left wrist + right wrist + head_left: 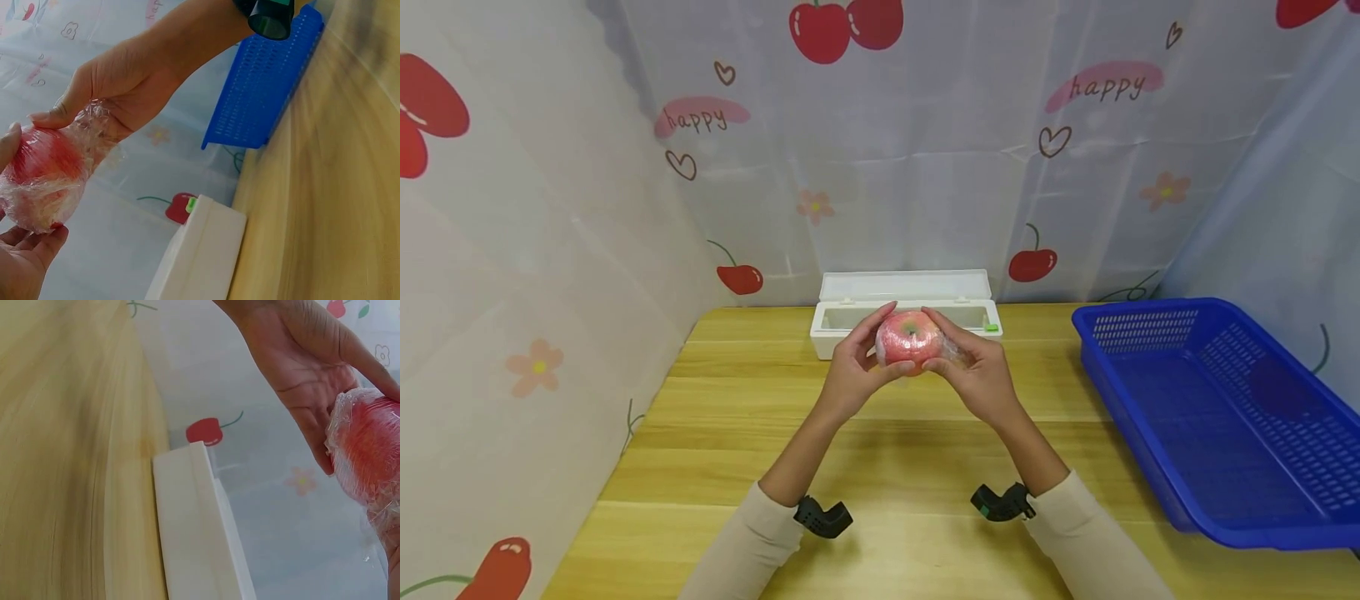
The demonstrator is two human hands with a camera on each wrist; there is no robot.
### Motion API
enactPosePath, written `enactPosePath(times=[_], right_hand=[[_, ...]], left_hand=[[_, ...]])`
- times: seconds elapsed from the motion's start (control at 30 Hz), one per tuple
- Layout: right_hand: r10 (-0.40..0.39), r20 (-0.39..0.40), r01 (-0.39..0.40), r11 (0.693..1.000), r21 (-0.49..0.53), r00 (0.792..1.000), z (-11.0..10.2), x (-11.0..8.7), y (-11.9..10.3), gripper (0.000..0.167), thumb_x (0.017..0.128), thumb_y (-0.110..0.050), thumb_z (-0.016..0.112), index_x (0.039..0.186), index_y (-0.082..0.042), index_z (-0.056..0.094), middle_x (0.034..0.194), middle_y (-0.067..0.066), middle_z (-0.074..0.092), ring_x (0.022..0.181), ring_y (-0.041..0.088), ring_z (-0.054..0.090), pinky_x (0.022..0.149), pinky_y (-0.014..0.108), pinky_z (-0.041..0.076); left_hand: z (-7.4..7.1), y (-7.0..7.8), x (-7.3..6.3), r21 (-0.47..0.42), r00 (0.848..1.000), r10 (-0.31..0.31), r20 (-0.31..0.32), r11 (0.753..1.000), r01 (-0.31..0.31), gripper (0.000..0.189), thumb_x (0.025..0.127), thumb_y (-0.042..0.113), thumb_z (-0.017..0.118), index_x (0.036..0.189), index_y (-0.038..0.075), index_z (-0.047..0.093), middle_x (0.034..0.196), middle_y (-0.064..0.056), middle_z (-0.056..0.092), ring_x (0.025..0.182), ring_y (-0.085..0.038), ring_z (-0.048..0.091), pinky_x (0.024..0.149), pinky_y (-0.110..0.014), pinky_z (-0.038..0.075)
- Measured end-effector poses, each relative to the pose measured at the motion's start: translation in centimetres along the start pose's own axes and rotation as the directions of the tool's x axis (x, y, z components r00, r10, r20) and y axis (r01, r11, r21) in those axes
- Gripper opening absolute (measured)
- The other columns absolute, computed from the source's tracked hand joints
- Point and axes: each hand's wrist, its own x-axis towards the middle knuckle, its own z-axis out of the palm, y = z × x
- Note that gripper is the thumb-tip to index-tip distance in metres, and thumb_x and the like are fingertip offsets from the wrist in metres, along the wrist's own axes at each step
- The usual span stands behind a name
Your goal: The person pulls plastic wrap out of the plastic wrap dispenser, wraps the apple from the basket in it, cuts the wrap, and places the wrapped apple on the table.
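An apple (910,340) wrapped in clear plastic film is held up between both hands, above the table and in front of the white box. My left hand (852,367) grips its left side, thumb at the front and fingers behind. From the other side my right hand (979,373) holds it the same way. A bunched end of plastic film (956,353) sticks out toward the right palm. In the left wrist view, crinkled layers of film cover the red apple (47,165).
Behind the hands, a long white box (831,342) stands with its lid raised and a green piece (992,327) at its right end. A blue plastic basket (1120,425) sits at the right of the wooden table (730,433). Printed curtains (917,208) enclose the back and sides.
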Motion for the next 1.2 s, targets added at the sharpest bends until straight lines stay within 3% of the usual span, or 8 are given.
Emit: enactPosePath(times=[0.13, 0.47, 0.63, 0.8, 0.9, 1.2], right_hand=[[-0.002, -0.005, 0.002, 1.0, 0.007, 1.0, 0.2, 0.0, -0.1, 0.065, 0.084, 0.004, 0.077, 0.144, -0.009, 0.057, 0.145, 0.009, 0.058, 0.129, 0.021, 0.059, 0.098, 0.027, 0.053], [-0.059, -0.056, 0.06, 0.998, 0.013, 0.997, 0.9, 0.0, -0.6, 0.056, 0.086, 0.001, 0.071, 0.139, 0.009, 0.054, 0.142, 0.024, 0.055, 0.132, 0.019, 0.054, 0.099, 0.026, 0.051], [-0.028, -0.046, 0.027, 0.999, -0.029, 0.999, 1.2, 0.2, -2.9, 0.056, 0.089, 0.003, 0.071, 0.142, 0.009, 0.052, 0.144, 0.024, 0.053, 0.134, 0.025, 0.053, 0.101, 0.026, 0.049], [0.012, -0.027, -0.014, 0.998, -0.056, 1.0, 1.7, 0.2, -3.5, 0.062, 0.091, 0.006, 0.069, 0.148, 0.007, 0.044, 0.153, 0.023, 0.043, 0.143, 0.033, 0.041, 0.108, 0.024, 0.042], [0.009, -0.035, -0.012, 0.997, -0.073, 0.999, 2.0, 0.1, -3.5, 0.061, 0.093, 0.006, 0.067, 0.149, 0.007, 0.044, 0.153, 0.024, 0.044, 0.141, 0.035, 0.043, 0.107, 0.023, 0.043], [-0.071, -0.109, 0.054, 0.987, -0.153, 0.991, 3.2, -0.1, -3.8, 0.056, 0.091, 0.012, 0.064, 0.143, 0.014, 0.045, 0.142, 0.031, 0.053, 0.131, 0.041, 0.052, 0.102, 0.02, 0.046]], left_hand=[[-0.1, 0.1, -0.1, -0.007, 0.999, 0.021, -0.038, 1.0, -0.021, 0.074, 0.08, 0.016, 0.088, 0.146, 0.005, 0.054, 0.141, -0.011, 0.058, 0.127, -0.026, 0.057, 0.1, -0.036, 0.054], [0.3, 0.3, 0.0, -0.038, 0.994, 0.04, -0.1, 0.998, -0.044, 0.072, 0.077, 0.016, 0.091, 0.14, 0.004, 0.06, 0.136, -0.013, 0.062, 0.123, -0.027, 0.06, 0.093, -0.037, 0.057], [0.1, 0.3, 0.1, -0.051, 0.993, 0.028, -0.113, 0.998, -0.034, 0.071, 0.077, 0.012, 0.09, 0.141, 0.004, 0.06, 0.136, -0.013, 0.062, 0.12, -0.026, 0.062, 0.091, -0.036, 0.058], [0.0, 0.2, 0.0, -0.054, 0.989, 0.03, -0.142, 0.998, -0.038, 0.071, 0.078, 0.003, 0.087, 0.142, -0.003, 0.056, 0.139, -0.014, 0.06, 0.119, -0.026, 0.063, 0.088, -0.036, 0.059], [0.0, 0.2, 0.0, -0.044, 0.987, 0.044, -0.156, 0.998, -0.051, 0.072, 0.078, 0.0, 0.086, 0.142, -0.006, 0.054, 0.138, -0.015, 0.06, 0.119, -0.028, 0.063, 0.088, -0.037, 0.059], [0.5, 0.0, -0.1, 0.012, 0.977, 0.089, -0.194, 0.996, -0.088, 0.07, 0.076, -0.002, 0.086, 0.141, 0.001, 0.059, 0.133, -0.015, 0.062, 0.119, -0.027, 0.063, 0.09, -0.036, 0.058]])
